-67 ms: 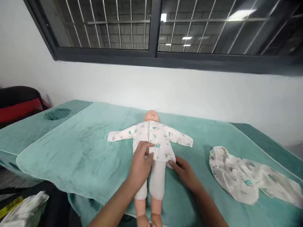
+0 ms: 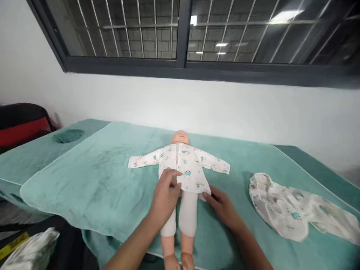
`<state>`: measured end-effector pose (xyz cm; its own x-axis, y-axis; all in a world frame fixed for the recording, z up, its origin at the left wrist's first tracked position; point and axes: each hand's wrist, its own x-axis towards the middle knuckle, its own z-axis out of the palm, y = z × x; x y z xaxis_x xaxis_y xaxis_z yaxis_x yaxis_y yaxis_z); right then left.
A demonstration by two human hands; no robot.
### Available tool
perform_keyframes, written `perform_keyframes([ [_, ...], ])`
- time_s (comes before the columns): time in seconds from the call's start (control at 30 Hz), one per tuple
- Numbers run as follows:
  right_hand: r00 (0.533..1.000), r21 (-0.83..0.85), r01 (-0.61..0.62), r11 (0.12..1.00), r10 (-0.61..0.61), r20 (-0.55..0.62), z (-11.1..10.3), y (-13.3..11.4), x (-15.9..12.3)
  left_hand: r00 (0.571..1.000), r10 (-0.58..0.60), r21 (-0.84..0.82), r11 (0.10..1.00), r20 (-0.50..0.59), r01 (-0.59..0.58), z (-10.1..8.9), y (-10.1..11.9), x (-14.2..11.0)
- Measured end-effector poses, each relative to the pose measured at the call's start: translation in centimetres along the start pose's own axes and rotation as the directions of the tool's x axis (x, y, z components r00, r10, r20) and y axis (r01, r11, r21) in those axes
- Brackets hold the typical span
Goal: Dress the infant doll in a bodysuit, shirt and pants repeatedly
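A baby doll (image 2: 180,137) lies on its back, arms spread, its bare feet toward me. It wears a white printed jacket (image 2: 194,170) that is open down the front, over white cloth on its legs (image 2: 188,213). My left hand (image 2: 165,193) is at the jacket's front edge over the belly, thumb and fingers curled close on the fabric. At the lower right corner of the hem, my right hand (image 2: 221,206) pinches the jacket between thumb and fingers. The lower left part of the jacket is hidden behind my left hand.
The doll rests on a green towel-like cover (image 2: 112,187) over a table or bed with a round hole (image 2: 69,135) at left. White printed pants (image 2: 295,210) lie at right. A black and red bag (image 2: 25,125) and crumpled cloth (image 2: 36,249) are at left. A wall and barred window stand behind.
My right hand has shifted very slightly to the right with the jacket's hem corner. My left hand has barely moved, still at the front edge.
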<state>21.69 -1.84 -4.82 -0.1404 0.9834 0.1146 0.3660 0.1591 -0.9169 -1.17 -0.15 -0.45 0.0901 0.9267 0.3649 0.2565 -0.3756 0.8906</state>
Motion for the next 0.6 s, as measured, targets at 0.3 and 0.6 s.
perform_keyframes([
  [0.3,0.922,0.299,-0.154,0.942,0.246,-0.299,-1.4,1.3,0.4,0.892,-0.406,-0.055,0.913,-0.199,0.404,-5.8,-7.4,3.5],
  [0.6,0.901,0.798,-0.251,0.549,0.433,-0.015,-2.8,2.7,9.6,0.857,-0.488,-0.229,0.864,-0.165,0.448,-5.3,-9.5,8.8],
])
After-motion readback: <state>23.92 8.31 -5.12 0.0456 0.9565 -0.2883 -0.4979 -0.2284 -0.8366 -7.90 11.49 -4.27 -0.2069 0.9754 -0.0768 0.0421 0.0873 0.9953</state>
